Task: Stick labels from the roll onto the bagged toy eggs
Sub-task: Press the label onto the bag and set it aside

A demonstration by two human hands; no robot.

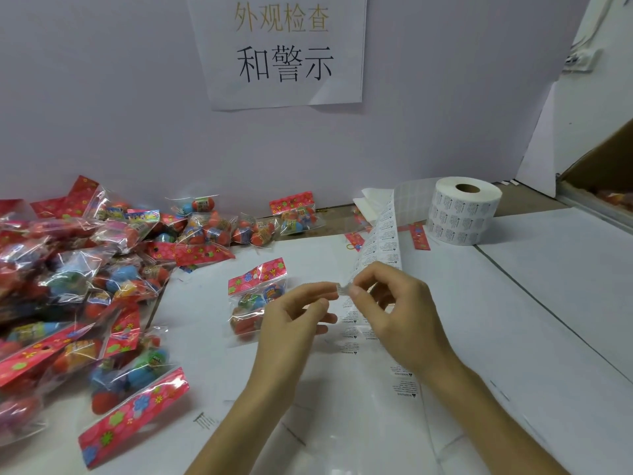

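A white label roll (pixel 463 210) stands at the back right, and its printed strip (pixel 383 234) runs down to my hands at the centre. My right hand (pixel 397 313) pinches the strip between thumb and fingers. My left hand (pixel 294 317) pinches a small clear label (pixel 343 289) at the strip's edge. Just behind my left hand lies one bag of toy eggs (pixel 255 296) with a red flowered header card, flat on the table.
A big pile of bagged toy eggs (pixel 78 269) covers the left side and runs along the wall. Used backing strip (pixel 404 385) trails toward the front. A paper sign (pixel 284 49) hangs on the wall. A cardboard box (pixel 603 166) sits at the right.
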